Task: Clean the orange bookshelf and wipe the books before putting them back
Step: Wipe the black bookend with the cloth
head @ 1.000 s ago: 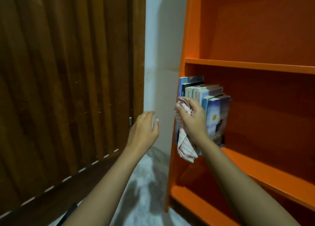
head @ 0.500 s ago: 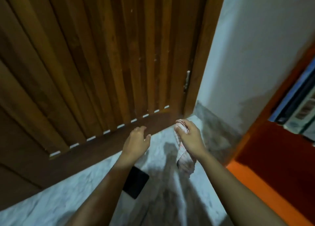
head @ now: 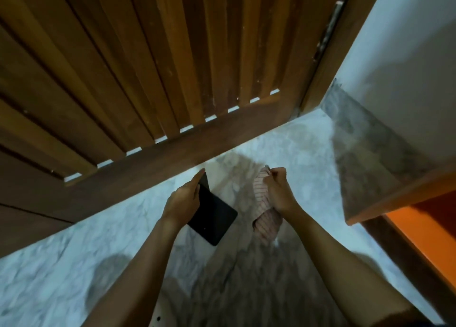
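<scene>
Marbled grey floor (head: 74,265) beneath: left hand (head: 183,198) pinches thin black rectangular book (head: 214,219) edge-on, probably light, slick; right hand (head: 278,191) clutches limp pink-striped cloth (head: 266,218).

Colours coming through now: the cloth (head: 265,203) is showing pale pink, crossed by fine white stripes. The flat black object (head: 214,219) is reading plain, solid black with a faint sheen. The marble floor (head: 61,265) is showing white and light grey, veined in darker grey and going brownish through the middle. The slatted door (head: 148,67) is glowing warm brown, with its bottom rail darker. The bookshelf (head: 424,230) is coming in bright orange, edged in brown. The wall (head: 407,42) is looking pale bluish white, and the skirting (head: 365,139) mottled grey.
</scene>
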Demonstrator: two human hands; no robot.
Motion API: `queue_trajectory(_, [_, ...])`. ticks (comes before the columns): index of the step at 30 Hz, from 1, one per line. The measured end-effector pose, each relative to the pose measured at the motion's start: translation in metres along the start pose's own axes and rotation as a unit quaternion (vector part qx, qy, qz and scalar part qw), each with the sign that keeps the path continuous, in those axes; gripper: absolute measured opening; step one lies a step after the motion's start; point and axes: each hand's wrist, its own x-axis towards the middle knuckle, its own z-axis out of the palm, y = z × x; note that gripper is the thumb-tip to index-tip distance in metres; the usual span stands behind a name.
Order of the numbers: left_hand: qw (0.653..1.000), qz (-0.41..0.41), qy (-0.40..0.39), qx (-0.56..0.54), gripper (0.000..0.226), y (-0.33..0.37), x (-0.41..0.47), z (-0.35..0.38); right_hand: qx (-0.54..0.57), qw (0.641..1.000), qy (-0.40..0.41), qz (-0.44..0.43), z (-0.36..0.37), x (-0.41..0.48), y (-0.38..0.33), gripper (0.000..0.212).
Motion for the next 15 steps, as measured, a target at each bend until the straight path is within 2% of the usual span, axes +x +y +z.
queue_trajectory(3, [1.0, 0.016, -0.007, 0.025, 0.046, -0.001, 0.003, -0.001, -0.01, 1.0, -0.018, 0.022, 0.007, 0.001, 0.011, 0.017])
queue_trajectory(7, [0.997, 0.05, 0.051, -0.006, 0.044, 0.007, -0.004, 0.005, -0.057, 0.998, -0.016, -0.013, 0.001, -0.007, 0.011, 0.016])
queue_trajectory(11, [0.997, 0.024, 0.038, -0.064, 0.044, 0.051, -0.006, -0.018, -0.018, 0.996, 0.07, -0.053, -0.03, -0.021, -0.014, 0.01])
queue_trajectory(15, [0.981, 0.058, 0.082, -0.166, 0.045, 0.105, -0.018, -0.057, 0.031, 0.986, 0.144, -0.08, -0.077, -0.041, -0.057, 0.011])
